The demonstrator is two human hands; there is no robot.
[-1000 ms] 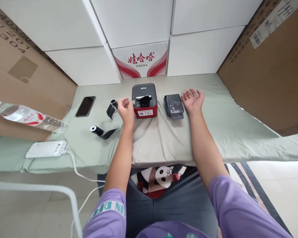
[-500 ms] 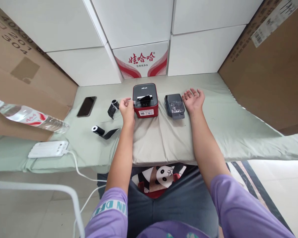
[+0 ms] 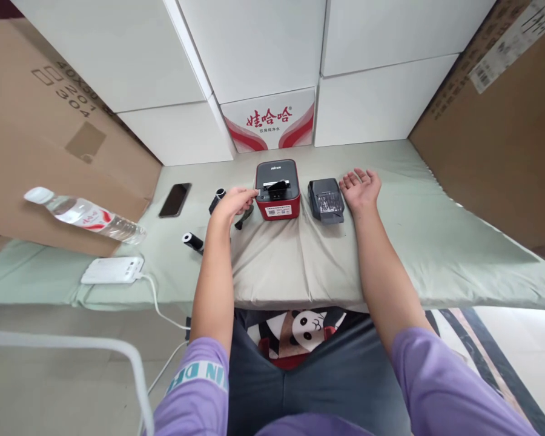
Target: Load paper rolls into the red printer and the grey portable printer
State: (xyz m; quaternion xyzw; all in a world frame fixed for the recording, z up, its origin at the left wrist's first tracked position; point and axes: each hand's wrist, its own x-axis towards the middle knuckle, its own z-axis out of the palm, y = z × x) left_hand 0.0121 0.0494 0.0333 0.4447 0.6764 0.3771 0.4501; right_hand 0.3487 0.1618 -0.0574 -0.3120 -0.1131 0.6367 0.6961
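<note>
Left hand (image 3: 234, 201) sits just left of the red label printer (image 3: 277, 197), fingertips pinched on a small white label (image 3: 254, 192) at the printer's near-left edge. Right hand (image 3: 360, 189) lies open, palm up, fingers apart, holding nothing, just right of the dark grey printer (image 3: 326, 200). A black ribbon roll (image 3: 217, 199) lies beside the left hand.
</note>
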